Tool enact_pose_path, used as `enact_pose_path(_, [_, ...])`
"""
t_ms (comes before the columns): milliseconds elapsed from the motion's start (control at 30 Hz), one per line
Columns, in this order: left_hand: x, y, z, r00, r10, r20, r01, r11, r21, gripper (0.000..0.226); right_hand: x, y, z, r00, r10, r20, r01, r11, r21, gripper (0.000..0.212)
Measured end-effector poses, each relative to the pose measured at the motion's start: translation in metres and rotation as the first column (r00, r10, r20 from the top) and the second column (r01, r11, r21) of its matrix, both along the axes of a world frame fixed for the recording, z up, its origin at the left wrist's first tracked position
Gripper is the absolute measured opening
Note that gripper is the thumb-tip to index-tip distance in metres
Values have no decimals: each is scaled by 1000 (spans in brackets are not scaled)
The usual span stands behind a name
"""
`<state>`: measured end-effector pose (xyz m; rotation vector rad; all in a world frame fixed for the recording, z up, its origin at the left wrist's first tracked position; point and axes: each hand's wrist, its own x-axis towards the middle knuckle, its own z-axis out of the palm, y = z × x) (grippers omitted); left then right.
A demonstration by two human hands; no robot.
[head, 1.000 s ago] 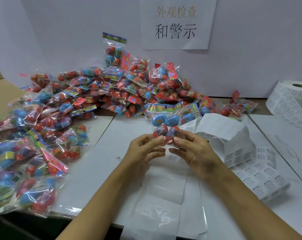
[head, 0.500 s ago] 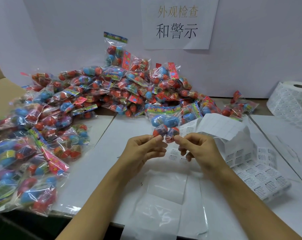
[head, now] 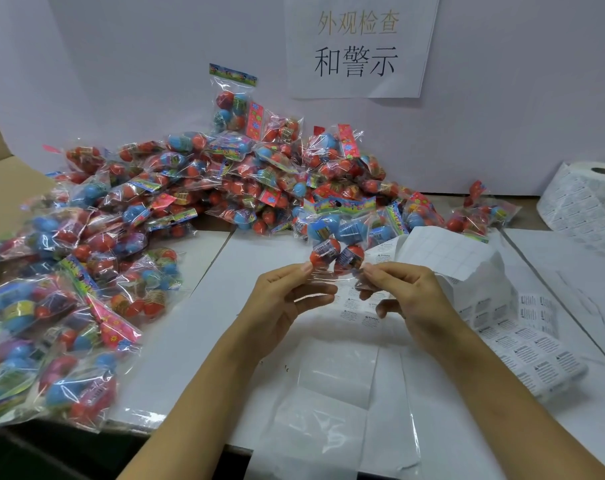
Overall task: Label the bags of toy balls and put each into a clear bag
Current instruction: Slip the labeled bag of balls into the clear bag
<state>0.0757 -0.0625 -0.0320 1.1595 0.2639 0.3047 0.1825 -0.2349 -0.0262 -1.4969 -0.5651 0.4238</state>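
- Head view: both hands are raised over the counter (head: 197, 323), and between them they hold one bag of toy balls (head: 335, 245) upside down by its clear bottom edge. The left hand (head: 287, 299) pinches the film at one corner, the right hand (head: 408, 296) pinches the other, so the balls and the printed header hang away from the person.
- Head view: that grip is only on thin, slippery film. My guess is that a small slip of either pinch would let the bag swing or drop onto the label sheet (head: 523, 320) below.
- Head view: the stack of clear bags (head: 332, 386) lies flat just beneath the wrists; a dropped bag or a brushing forearm could scatter them.
- Head view: the pile of bags (head: 204, 181) behind sits close, so the held one could be lost among unlabelled ones.
- Head view: the curled backing strip (head: 446, 251) touches the right hand and might snag a label.
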Motion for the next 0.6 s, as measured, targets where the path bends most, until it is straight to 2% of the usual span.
enact_pose_path(133, [1, 0, -3, 1000, -19, -9, 19, 1000, 25, 33, 2, 1, 0, 995, -4, -96, 4, 1000, -6, 26])
enact_pose_path(233, [2, 3, -8, 1000, 7, -5, -7, 997, 77, 31, 4, 3, -3, 973, 9, -231, -1, 999, 34, 32])
enact_pose_path(367, [6, 14, -17, 971, 238, -6, -232, 955, 184, 27, 10, 0, -6, 950, -42, -309, 53, 998, 26, 50])
enact_pose_path(467, [7, 22, -24, 918, 395, -33, -353, 853, 386, 31, 12, 0, -7, 950, -81, -302, 81, 997, -14, 51])
enact_pose_path(533, [6, 26, -27, 867, 496, -48, -376, 714, 591, 35, 12, 2, -6, 947, -81, -312, 79, 997, -18, 50])
enact_pose_path(600, [4, 29, -28, 801, 595, -66, -378, 589, 714, 38, 11, 2, -6, 944, -87, -318, 84, 996, -22, 49])
